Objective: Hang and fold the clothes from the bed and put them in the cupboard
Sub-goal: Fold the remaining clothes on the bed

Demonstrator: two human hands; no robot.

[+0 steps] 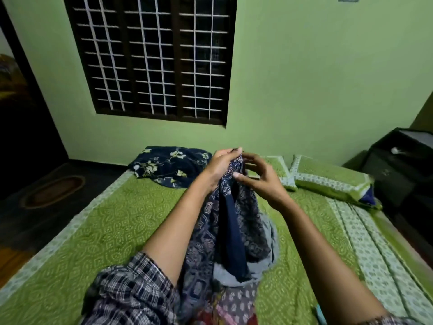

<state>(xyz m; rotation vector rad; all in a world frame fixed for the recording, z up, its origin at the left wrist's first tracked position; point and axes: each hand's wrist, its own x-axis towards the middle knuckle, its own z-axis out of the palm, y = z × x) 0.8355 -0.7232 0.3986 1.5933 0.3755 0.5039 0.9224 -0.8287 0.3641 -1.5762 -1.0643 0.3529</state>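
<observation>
Up over the green bed point(98, 231), both hands meet at the top of a dark blue printed garment point(230, 214). The left hand point(221, 166) pinches the upper edge, fingers closed on the cloth. The right hand point(259, 178) sits just beside it, fingers curled and half spread, touching the fabric; whether it truly grips, I cannot tell. The garment hangs down between the forearms onto a heap of clothes point(234, 299) at the near edge, a grey piece point(269, 249) under it. Farther back lies a floral blue blanket point(169, 166), with two green pillows point(330, 179) to the right. A dark cabinet point(403, 165) stands beside the bed.
</observation>
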